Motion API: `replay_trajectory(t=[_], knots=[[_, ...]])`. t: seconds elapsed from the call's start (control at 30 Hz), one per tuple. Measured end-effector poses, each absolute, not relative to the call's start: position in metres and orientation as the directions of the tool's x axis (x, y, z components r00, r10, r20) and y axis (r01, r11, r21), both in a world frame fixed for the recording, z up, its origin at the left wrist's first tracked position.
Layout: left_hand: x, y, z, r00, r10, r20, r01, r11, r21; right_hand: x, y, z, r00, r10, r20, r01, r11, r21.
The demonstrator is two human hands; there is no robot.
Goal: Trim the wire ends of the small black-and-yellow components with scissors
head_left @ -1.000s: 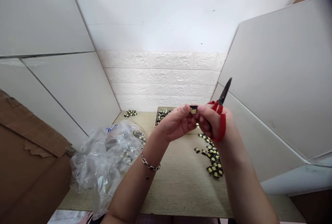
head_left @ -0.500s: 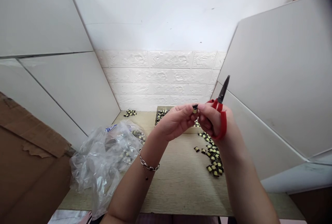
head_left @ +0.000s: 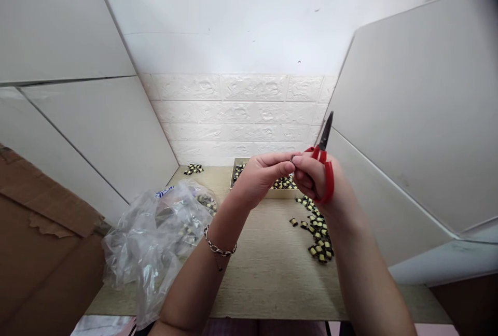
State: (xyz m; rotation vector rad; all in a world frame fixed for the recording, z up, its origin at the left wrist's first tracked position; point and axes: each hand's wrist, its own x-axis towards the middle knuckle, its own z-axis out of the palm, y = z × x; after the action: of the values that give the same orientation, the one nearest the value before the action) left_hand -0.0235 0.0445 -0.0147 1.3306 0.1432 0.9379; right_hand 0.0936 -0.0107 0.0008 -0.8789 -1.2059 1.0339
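My left hand (head_left: 264, 175) and my right hand (head_left: 317, 175) meet above the far part of the table. Between their thumbs and fingertips is a small black-and-yellow coil (head_left: 292, 159), mostly hidden by the fingers. Red-handled scissors (head_left: 326, 134) hang on my right hand, one loop round the back of it, the dark blades together and pointing up. Behind my hands a shallow box (head_left: 284, 194) contains many similar coils. More loose coils (head_left: 319, 227) lie scattered on the table below my right hand.
A crumpled clear plastic bag (head_left: 155, 237) with coils in it lies on the left of the table (head_left: 268, 279). A small coil pile (head_left: 193, 169) sits at the back left. Cardboard (head_left: 46, 242) stands at far left; white panels (head_left: 412, 118) flank the table.
My fingers have closed further over the coil, which showed its yellow band before and is now mostly covered. Both hands and the scissors have shifted slightly in view.
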Motion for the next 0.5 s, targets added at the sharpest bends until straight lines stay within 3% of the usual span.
replay_trajectory(t=[0.5], knots=[[-0.0238,0.0455,-0.0176,0.61,0.663,0.434,-0.488,-0.117,0.865,0.096,-0.0073,0.0012,0.047,0.969,0.244,-0.12,0.248,-0.961]])
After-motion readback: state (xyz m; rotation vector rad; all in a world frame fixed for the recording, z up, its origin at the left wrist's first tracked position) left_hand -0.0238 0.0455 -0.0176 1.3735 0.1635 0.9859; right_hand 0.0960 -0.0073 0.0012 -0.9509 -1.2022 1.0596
